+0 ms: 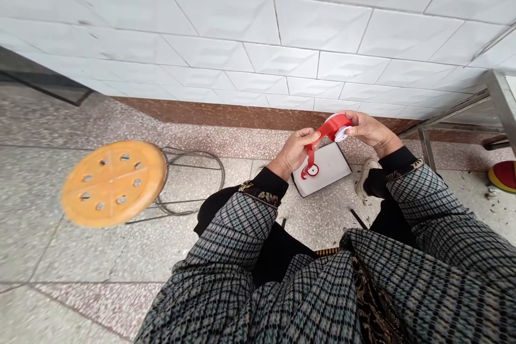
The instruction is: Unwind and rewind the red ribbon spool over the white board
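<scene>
My right hand (367, 129) holds a white spool (342, 133) wound with red ribbon, fingers wrapped round its right side. A stretch of red ribbon (325, 130) runs from the spool to my left hand (297, 149), which pinches it between thumb and fingers. From there the loose end of the ribbon hangs down. Below my hands a shallow white box (328, 171) with dark edges lies tilted on the floor, with a round red-rimmed disc (313, 170) on its left part. The hanging ribbon overlaps the box in view; whether it touches is unclear.
An orange round stool (115, 183) with holes and wire legs stands at the left. White tiles (278, 21) cover the wall ahead. A metal frame (427, 148) is at the right, near a red and yellow object (503, 175). A shoe (366, 176) shows beside the box.
</scene>
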Demonstrator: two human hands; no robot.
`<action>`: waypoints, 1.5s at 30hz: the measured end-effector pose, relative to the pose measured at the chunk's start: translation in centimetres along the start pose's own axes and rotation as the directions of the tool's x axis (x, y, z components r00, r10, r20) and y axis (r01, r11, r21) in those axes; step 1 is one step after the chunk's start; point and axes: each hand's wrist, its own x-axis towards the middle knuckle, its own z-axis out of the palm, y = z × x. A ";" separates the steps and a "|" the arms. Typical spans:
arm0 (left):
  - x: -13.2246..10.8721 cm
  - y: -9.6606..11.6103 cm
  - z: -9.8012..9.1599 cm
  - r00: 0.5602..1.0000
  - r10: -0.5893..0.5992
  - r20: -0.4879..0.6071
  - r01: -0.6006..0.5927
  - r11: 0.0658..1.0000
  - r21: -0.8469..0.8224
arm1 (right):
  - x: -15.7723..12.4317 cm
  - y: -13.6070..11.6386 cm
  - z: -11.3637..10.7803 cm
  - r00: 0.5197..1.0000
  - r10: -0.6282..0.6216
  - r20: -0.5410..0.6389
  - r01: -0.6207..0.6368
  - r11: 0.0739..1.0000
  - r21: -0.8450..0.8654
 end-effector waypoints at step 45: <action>0.2 -1.7 0.6 0.991 0.135 -0.004 -0.135 0.990 -0.027 | 0.9 2.8 1.0 0.993 -0.112 -0.029 0.116 0.958 0.261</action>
